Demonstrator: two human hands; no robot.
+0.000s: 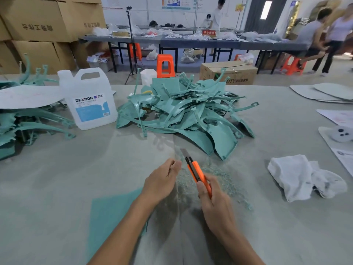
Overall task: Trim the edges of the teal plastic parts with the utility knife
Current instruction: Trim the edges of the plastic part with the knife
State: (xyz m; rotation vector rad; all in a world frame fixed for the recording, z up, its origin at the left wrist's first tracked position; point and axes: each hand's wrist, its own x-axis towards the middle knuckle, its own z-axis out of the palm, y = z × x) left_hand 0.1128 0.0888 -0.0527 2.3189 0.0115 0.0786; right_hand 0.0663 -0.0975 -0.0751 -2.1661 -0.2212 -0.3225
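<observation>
My right hand [214,197] grips the orange utility knife [198,175], whose blade is extended and points up and away from me. Just left of the blade, my left hand [162,182] has its fingers curled, and the fingertips pinch what looks like a thin, blurred teal sliver [177,154]. A flat teal sheet [108,217] lies on the table under my left forearm. A big heap of teal plastic parts [183,111] sits beyond my hands. More teal parts [28,125] are stacked at the left edge. Teal shavings [225,180] litter the table beside the knife.
A white DEXCON jug [89,100] stands left of the heap. A white rag [301,178] lies at the right, with papers and a small round white object [342,133] beyond it. Cardboard boxes, orange stools, a tripod and people fill the background.
</observation>
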